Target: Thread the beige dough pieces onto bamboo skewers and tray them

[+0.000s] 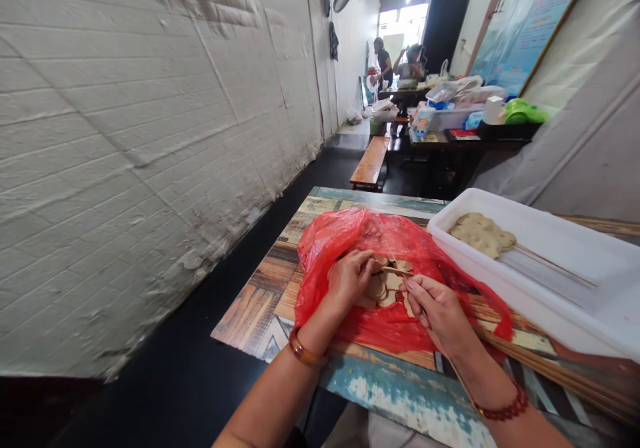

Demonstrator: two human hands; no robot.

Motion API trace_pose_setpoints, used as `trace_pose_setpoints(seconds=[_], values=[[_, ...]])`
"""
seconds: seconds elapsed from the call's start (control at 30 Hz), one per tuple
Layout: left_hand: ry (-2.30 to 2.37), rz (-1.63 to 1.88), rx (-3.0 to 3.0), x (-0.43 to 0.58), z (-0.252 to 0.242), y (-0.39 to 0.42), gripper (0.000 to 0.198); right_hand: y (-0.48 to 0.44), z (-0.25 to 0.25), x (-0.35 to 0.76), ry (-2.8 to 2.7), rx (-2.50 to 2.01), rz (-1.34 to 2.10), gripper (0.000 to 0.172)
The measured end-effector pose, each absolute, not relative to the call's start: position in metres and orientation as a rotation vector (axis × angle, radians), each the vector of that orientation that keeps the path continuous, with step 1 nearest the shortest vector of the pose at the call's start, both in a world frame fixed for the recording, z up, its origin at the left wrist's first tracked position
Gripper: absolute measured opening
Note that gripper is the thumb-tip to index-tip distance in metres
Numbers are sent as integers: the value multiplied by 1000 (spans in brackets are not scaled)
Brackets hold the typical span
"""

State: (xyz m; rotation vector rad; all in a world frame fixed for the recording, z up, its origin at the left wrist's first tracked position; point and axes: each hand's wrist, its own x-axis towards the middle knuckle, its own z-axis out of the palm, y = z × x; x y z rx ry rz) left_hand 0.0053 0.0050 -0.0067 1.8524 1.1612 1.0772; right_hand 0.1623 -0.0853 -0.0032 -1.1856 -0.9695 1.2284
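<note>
My left hand reaches over an open red plastic bag, its fingers closed on the edge of a thin, flat beige slice seen nearly edge-on. In my right hand is a thin wooden skewer, pinched near the slice, its long end running back under my forearm. Whether the tip has entered the slice I cannot tell. More flat beige pieces with rounded edges lie in the bag below both hands.
On the right stands a white plastic tub holding skewered beige slices. A bundle of wooden skewers lies on the patterned table beside my right forearm. Beyond are a wooden bench, a cluttered table and two people.
</note>
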Motion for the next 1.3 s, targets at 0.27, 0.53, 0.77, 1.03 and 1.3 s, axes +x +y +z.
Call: trace_pose_setpoints(seconds=[0.27,0.53,0.77,1.03,1.3], values=[[1095,1058,2229,6,8,-2,38,-84,4,158,-873,-1125,1296,35],[616,984,1732,15,8,-5,22,-85,7,153,-869,-1091,1333,30],[712,942,1228,11,6,-4,25,-86,3,158,-1044,-1272,1163,34],[722,839,1088,12,5,-5,42,-87,1,161,-1187,-1386,1035,42],[720,938,1065,13,0,-2,37,-84,-3,160,-1273,-1414,960,39]])
